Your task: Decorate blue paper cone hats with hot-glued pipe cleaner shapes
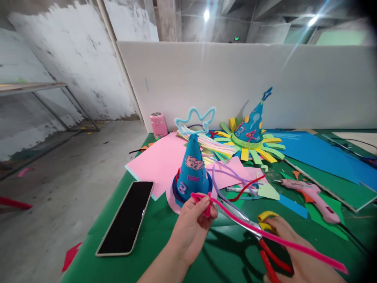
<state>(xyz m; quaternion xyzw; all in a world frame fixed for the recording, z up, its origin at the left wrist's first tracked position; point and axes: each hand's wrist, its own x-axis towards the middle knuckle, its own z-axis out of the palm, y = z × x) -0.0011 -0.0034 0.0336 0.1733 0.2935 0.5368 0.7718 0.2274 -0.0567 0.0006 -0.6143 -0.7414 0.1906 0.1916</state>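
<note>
Pinched in my left hand (196, 218) is a bright pink pipe cleaner (277, 236), bent into a small shape at the fingers, its long end running to the lower right. My right hand (297, 251) is around the handles of scissors (265, 239) with red and yellow grips; the blades point up-left beneath the pipe cleaner. Just behind my left hand stands a blue cone hat (193, 173) with pink cutouts and a light blue pipe-cleaner crown shape (196, 116) on its tip.
A black phone (126, 218) lies at the left table edge. Farther back are a pink canister (158, 125), pink paper (165, 157) and a second cone hat (250, 125) with a fringed brim. A pink glue gun (312, 194) lies at right, beside blue paper (318, 157).
</note>
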